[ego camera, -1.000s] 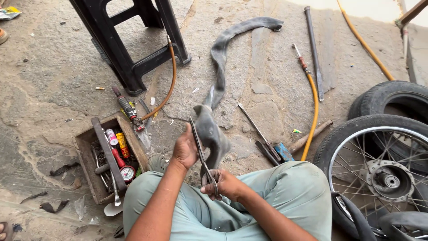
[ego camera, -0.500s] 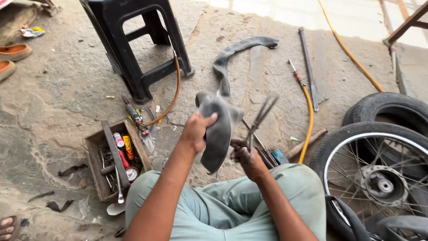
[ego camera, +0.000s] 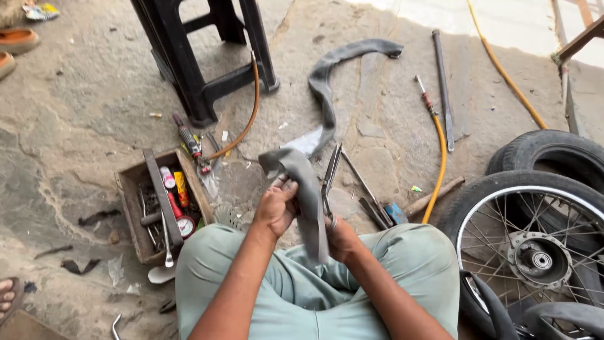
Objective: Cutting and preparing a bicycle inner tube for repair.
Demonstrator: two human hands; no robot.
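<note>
Single head-worn view, looking steeply down from above the seated person's lap, close to the left hand and right hand, facing outward over cracked grey stone floor, black plastic stool at top, spoked wheel at right edge.

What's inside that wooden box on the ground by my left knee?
The wooden box holds small red and yellow tubes, a round gauge and metal hand tools. A dark bar across the top hides whatever lies beneath.

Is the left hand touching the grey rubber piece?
Touching. The head view shows the left hand with fingers closed on the grey rubber piece.
</note>
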